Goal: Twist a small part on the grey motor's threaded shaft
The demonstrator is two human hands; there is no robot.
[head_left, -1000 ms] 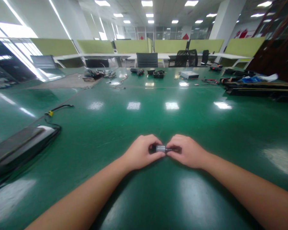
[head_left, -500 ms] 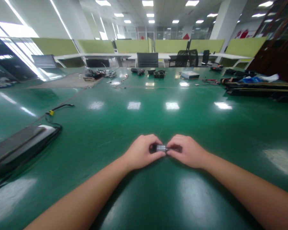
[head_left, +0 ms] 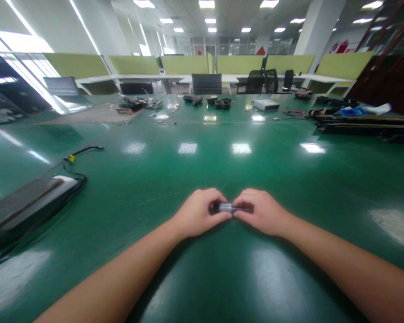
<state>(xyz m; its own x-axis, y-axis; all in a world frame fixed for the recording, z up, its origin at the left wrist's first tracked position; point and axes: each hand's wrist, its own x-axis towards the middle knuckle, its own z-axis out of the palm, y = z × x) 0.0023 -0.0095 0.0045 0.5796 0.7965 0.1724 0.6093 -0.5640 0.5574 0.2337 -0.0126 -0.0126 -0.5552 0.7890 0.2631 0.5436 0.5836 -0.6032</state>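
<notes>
Close together on the green tabletop [head_left: 195, 170], my two hands meet around a small cylinder with a silver-grey band [head_left: 225, 207] and dark ends. My left hand [head_left: 202, 213] curls its thumb and fingers about the cylinder's left, dark part. From the right, my right hand [head_left: 261, 211] pinches the slim dark end of the same object. It lies level between the fingertips, and most of both ends is hidden inside my hands, so I cannot make out its exact kind.
A long grey and black device [head_left: 30, 202] with a black cable lies at the left. Along the far side sit a white box [head_left: 265, 105], black parts [head_left: 223, 103] and cables. Dark flat panels [head_left: 363, 125] are stacked at the far right. Office chairs stand beyond.
</notes>
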